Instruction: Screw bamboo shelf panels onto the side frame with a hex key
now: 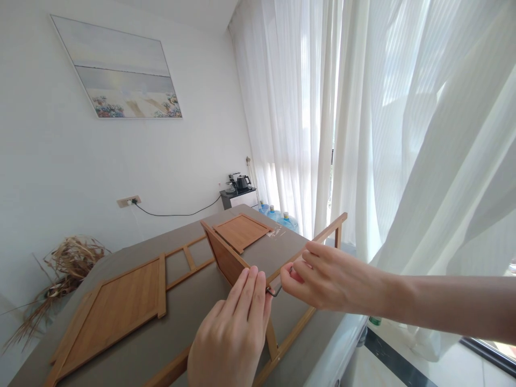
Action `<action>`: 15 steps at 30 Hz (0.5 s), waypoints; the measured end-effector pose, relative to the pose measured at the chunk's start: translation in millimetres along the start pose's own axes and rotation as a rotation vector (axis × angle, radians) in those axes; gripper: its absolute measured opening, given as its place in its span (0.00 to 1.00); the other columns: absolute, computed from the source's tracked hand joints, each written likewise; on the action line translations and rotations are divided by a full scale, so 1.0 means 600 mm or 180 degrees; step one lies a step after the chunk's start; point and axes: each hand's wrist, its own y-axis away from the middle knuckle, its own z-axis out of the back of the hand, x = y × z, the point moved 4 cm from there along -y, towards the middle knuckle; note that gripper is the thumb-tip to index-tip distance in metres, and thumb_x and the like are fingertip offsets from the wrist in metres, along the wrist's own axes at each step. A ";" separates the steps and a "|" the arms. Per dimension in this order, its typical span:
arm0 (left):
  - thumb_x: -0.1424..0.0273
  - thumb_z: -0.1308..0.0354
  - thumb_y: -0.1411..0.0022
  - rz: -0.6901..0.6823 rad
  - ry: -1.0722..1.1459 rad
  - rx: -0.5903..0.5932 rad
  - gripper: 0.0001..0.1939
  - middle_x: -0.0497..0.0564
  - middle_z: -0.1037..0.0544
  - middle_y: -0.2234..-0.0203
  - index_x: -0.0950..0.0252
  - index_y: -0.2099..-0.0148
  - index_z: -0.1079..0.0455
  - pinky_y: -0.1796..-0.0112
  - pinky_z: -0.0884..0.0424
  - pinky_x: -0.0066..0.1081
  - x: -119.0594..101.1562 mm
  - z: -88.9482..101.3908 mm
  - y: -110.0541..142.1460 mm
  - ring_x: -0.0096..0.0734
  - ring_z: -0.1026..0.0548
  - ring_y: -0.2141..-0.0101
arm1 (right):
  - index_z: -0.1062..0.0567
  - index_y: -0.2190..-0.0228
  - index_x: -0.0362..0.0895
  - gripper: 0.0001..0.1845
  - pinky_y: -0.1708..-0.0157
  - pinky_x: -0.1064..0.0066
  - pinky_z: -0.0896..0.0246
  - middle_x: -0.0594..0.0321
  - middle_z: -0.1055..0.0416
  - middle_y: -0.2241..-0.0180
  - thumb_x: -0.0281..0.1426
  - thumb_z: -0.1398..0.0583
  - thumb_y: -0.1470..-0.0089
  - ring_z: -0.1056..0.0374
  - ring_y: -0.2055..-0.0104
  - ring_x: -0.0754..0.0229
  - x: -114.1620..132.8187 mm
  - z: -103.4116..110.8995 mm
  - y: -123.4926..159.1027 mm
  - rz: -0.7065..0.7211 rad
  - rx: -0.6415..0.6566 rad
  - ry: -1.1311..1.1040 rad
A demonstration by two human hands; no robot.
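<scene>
My right hand (322,277) is closed around a thin dark hex key (277,293), whose bent end meets a wooden joint. At that joint my left hand (231,330) presses its fingers together on the end of an upright wooden panel (226,255), steadying it against a wooden frame (296,333). One rail of this frame runs up to the right behind my right hand. The bolt head under the key is mostly hidden by my left fingertips.
On the grey-covered table (185,317) lie a large framed panel (115,309), a ladder-like wooden frame (189,258) and a smaller panel (242,231). Blue water bottles (285,220) and a kettle (243,183) stand beyond. White curtains (363,134) hang at the right.
</scene>
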 end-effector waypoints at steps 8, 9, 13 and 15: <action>0.75 0.46 0.32 -0.0006 0.0026 -0.0005 0.12 0.57 0.19 0.55 0.72 0.50 0.25 0.69 0.30 0.31 0.000 0.000 0.001 0.36 0.20 0.57 | 0.31 0.60 0.42 0.10 0.73 0.67 0.59 0.69 0.38 0.79 0.18 0.46 0.41 0.51 0.79 0.65 0.008 -0.013 0.004 -0.0318 -0.0085 -0.0601; 0.75 0.46 0.32 -0.0011 0.0026 0.0003 0.12 0.57 0.19 0.55 0.72 0.50 0.25 0.68 0.30 0.31 0.000 0.000 0.001 0.36 0.20 0.57 | 0.31 0.61 0.42 0.10 0.74 0.67 0.60 0.69 0.38 0.79 0.18 0.46 0.42 0.52 0.79 0.65 0.010 -0.015 0.004 -0.0356 -0.0060 -0.0707; 0.75 0.46 0.32 -0.0025 0.0011 -0.0025 0.12 0.57 0.19 0.55 0.73 0.50 0.25 0.68 0.31 0.32 -0.001 0.002 0.000 0.36 0.20 0.56 | 0.33 0.65 0.44 0.10 0.76 0.69 0.62 0.70 0.37 0.79 0.18 0.45 0.46 0.54 0.80 0.66 0.018 -0.029 0.008 -0.0606 0.0190 -0.1504; 0.75 0.45 0.32 -0.0021 0.0008 -0.0045 0.12 0.57 0.19 0.55 0.73 0.50 0.25 0.68 0.31 0.32 -0.001 0.002 0.000 0.36 0.20 0.57 | 0.33 0.66 0.44 0.09 0.76 0.70 0.63 0.71 0.37 0.80 0.19 0.46 0.45 0.55 0.81 0.66 0.025 -0.036 0.011 -0.0742 0.0229 -0.1900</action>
